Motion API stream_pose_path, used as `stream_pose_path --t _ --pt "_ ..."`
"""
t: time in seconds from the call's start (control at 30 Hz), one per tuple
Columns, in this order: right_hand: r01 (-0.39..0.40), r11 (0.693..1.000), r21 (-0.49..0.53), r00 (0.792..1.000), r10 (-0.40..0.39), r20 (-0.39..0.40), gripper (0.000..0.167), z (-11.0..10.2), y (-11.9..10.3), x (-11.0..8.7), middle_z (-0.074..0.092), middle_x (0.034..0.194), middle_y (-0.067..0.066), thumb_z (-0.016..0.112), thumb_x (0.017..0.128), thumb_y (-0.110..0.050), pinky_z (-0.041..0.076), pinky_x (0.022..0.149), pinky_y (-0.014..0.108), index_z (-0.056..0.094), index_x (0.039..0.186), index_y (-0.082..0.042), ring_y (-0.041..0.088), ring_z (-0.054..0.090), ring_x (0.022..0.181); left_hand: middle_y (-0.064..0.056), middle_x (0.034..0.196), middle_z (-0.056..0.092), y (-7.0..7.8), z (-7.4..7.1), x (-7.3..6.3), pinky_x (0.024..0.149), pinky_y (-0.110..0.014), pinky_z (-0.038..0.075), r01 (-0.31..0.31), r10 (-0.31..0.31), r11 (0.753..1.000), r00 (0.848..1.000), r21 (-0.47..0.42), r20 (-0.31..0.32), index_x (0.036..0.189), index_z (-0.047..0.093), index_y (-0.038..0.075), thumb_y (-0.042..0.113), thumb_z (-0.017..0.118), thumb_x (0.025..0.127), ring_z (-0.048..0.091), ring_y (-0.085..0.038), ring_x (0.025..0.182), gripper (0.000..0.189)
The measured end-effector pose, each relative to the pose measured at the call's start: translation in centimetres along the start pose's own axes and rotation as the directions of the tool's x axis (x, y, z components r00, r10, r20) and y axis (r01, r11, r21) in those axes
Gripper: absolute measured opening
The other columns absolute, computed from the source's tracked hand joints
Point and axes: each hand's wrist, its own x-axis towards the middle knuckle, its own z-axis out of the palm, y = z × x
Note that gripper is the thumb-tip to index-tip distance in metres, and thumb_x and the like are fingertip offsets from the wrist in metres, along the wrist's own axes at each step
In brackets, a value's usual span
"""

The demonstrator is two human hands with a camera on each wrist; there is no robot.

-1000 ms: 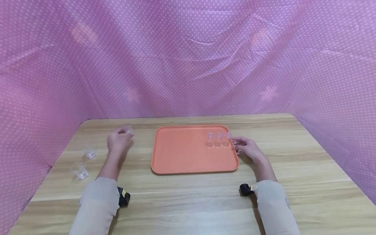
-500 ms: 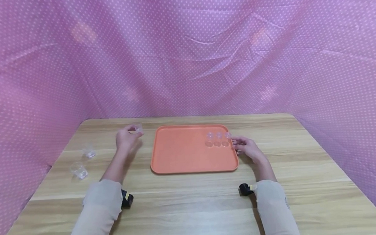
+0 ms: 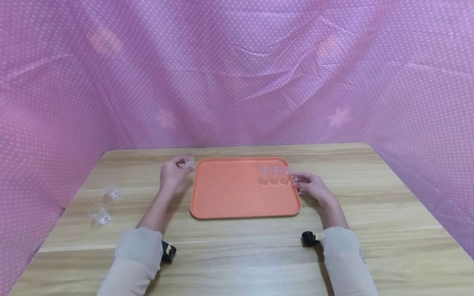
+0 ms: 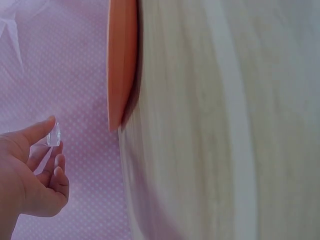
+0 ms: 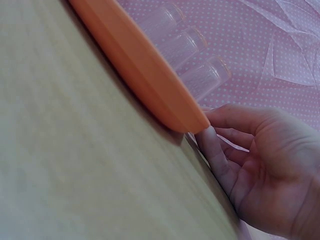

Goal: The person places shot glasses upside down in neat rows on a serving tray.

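Note:
My left hand (image 3: 171,173), just off the tray's far left corner, pinches a small clear plastic cup (image 3: 189,161) between thumb and fingers. The left wrist view shows this cup (image 4: 54,135) held above table level. At the orange tray's (image 3: 231,188) right edge, my right hand (image 3: 313,186) grips the rim. In the right wrist view a finger lies under the tray's edge (image 5: 165,100) and another against its top. Three clear cups (image 3: 276,170) stand in a row on the tray's right part, apparently upside down.
Two more clear cups, a farther one (image 3: 112,191) and a nearer one (image 3: 100,214), stand on the left of the wooden table (image 3: 243,259). A pink dotted cloth (image 3: 225,77) hangs behind and at both sides of the table.
My left hand has carried the clear cup rightward from the left part of the table to the tray's far left corner. The right hand has stayed at the tray's edge.

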Motion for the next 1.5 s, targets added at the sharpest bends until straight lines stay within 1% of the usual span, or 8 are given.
stream_pose_path --t 0.23,0.33,0.5,0.8,1.0,1.13,1.33,1.5 --pt "0.002 1.000 0.003 1.000 -0.002 0.001 0.042 0.0 -0.1 -0.1 0.053 0.106 0.021 0.055 0.088 0.001 0.051 0.068 0.024 0.044 0.128 0.010 0.010 0.058 0.078 -0.016 0.098 0.065 1.3 1.3 -0.3 0.062 -0.028 0.043 -0.065 0.065 0.998 0.998 -0.001 0.007 0.107 0.064 -0.001 0.012 0.075 0.075 0.056 -0.024 0.077 0.036" --pt "0.001 1.000 0.002 1.000 -0.001 0.002 0.042 0.0 -0.1 -0.1 0.053 0.107 0.022 0.054 0.089 0.000 0.051 0.068 0.025 0.044 0.128 0.010 0.011 0.058 0.079 -0.016 0.093 0.065 2.1 1.8 -0.5 0.061 -0.027 0.043 -0.058 0.058 0.998 0.998 0.005 0.029 0.107 0.064 -0.001 0.013 0.075 0.075 0.056 -0.024 0.077 0.037" --pt "0.009 1.000 -0.001 1.000 -0.009 0.006 0.043 0.0 -0.2 -0.2 0.052 0.109 0.024 0.054 0.088 0.001 0.051 0.069 0.025 0.043 0.129 0.011 0.010 0.058 0.079 -0.016 0.089 0.063 3.3 2.8 -0.6 0.065 -0.031 0.044 -0.050 0.049 0.999 0.997 0.020 0.065 0.106 0.065 -0.002 0.014 0.075 0.075 0.055 -0.025 0.079 0.037" --pt "0.003 1.000 -0.017 1.000 -0.003 0.004 0.043 0.0 -0.2 -0.1 0.053 0.109 0.023 0.055 0.088 -0.001 0.051 0.070 0.026 0.044 0.129 0.009 0.010 0.058 0.079 -0.013 0.092 0.066 4.7 4.9 -0.8 0.065 -0.030 0.043 -0.134 0.131 0.991 0.987 0.021 0.092 0.103 0.067 0.000 0.013 0.076 0.072 0.056 -0.024 0.078 0.035" --pt "0.008 1.000 -0.012 1.000 -0.008 0.006 0.043 0.0 -0.2 -0.1 0.053 0.108 0.023 0.055 0.088 -0.001 0.051 0.070 0.026 0.044 0.129 0.009 0.010 0.058 0.079 -0.009 0.086 0.066 5.4 6.3 -1.4 0.061 -0.027 0.041 -0.169 0.167 0.986 0.981 0.008 0.098 0.100 0.069 0.002 0.010 0.077 0.070 0.054 -0.020 0.073 0.032" --pt "0.008 1.000 -0.019 1.000 -0.007 0.014 0.044 -0.1 -0.2 -0.2 0.053 0.110 0.024 0.055 0.088 -0.001 0.051 0.071 0.027 0.043 0.129 0.009 0.011 0.058 0.080 -0.006 0.084 0.065 5.8 7.2 -1.8 0.059 -0.025 0.041 -0.169 0.165 0.985 0.978 0.020 0.124 0.101 0.069 0.005 0.011 0.076 0.070 0.054 -0.018 0.071 0.033" --pt "0.007 1.000 -0.017 1.000 -0.007 0.020 0.044 -0.1 -0.2 -0.1 0.051 0.112 0.026 0.055 0.089 -0.001 0.050 0.072 0.026 0.042 0.130 0.009 0.011 0.058 0.081 -0.005 0.093 0.067 6.5 8.5 -2.2 0.059 -0.024 0.041 -0.181 0.179 0.984 0.970 -0.001 0.164 0.104 0.069 0.006 0.010 0.075 0.071 0.055 -0.015 0.072 0.034" --pt "-0.001 1.000 -0.020 1.000 0.002 0.014 0.043 -0.1 -0.2 -0.1 0.052 0.109 0.024 0.054 0.089 -0.001 0.050 0.071 0.026 0.043 0.129 0.009 0.010 0.058 0.080 -0.003 0.091 0.067 6.8 9.3 -2.5 0.055 -0.023 0.040 -0.158 0.151 0.987 0.970 0.023 0.189 0.098 0.069 0.008 0.011 0.074 0.072 0.051 -0.012 0.062 0.027"
